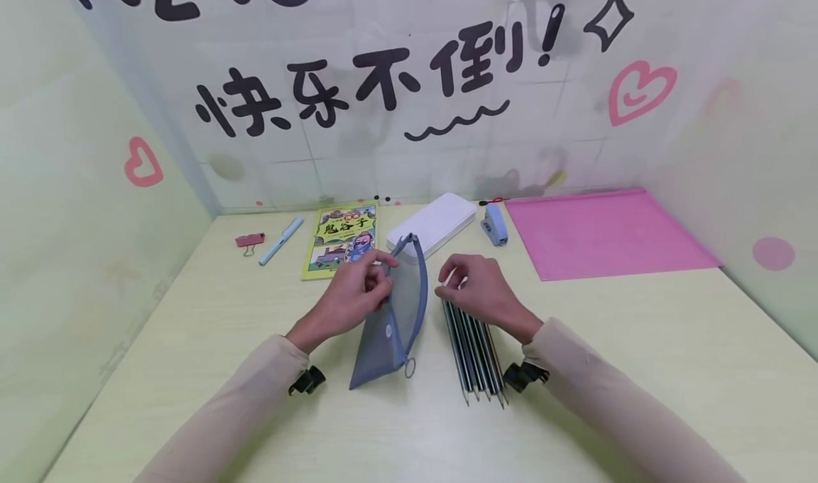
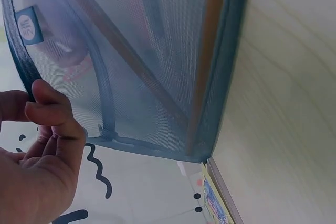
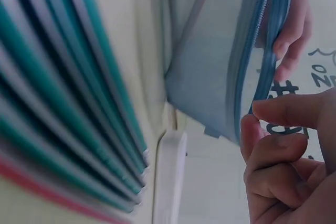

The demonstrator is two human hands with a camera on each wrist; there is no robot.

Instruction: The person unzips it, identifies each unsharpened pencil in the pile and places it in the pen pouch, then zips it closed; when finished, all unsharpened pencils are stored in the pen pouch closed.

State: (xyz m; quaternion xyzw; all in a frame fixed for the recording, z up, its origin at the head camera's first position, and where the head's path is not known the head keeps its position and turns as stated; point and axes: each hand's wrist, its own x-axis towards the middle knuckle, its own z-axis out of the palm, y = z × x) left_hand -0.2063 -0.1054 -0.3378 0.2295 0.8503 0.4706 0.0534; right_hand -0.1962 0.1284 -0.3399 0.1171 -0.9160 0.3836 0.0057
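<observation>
A blue-grey mesh zip pouch (image 1: 377, 359) stands tilted on the table, its zipped mouth spread apart and a ring pull (image 1: 410, 368) at its near end. My left hand (image 1: 351, 295) pinches one edge of that mouth between thumb and fingers. Through the mesh, the left wrist view shows two long thin sticks like pencils (image 2: 126, 51) inside. My right hand (image 1: 479, 288) hovers over the far ends of several dark striped pencils (image 1: 474, 351), lying side by side with points toward me. Its fingers are loosely curled, with nothing between thumb and forefinger.
Behind the pouch lie a yellow comic book (image 1: 339, 231) and a white case (image 1: 441, 220). A blue stapler (image 1: 494, 226) and pink sheet (image 1: 607, 234) lie to the right. At the far left are a pink binder clip (image 1: 250, 240) and light-blue pen (image 1: 281, 241). Walls enclose the table.
</observation>
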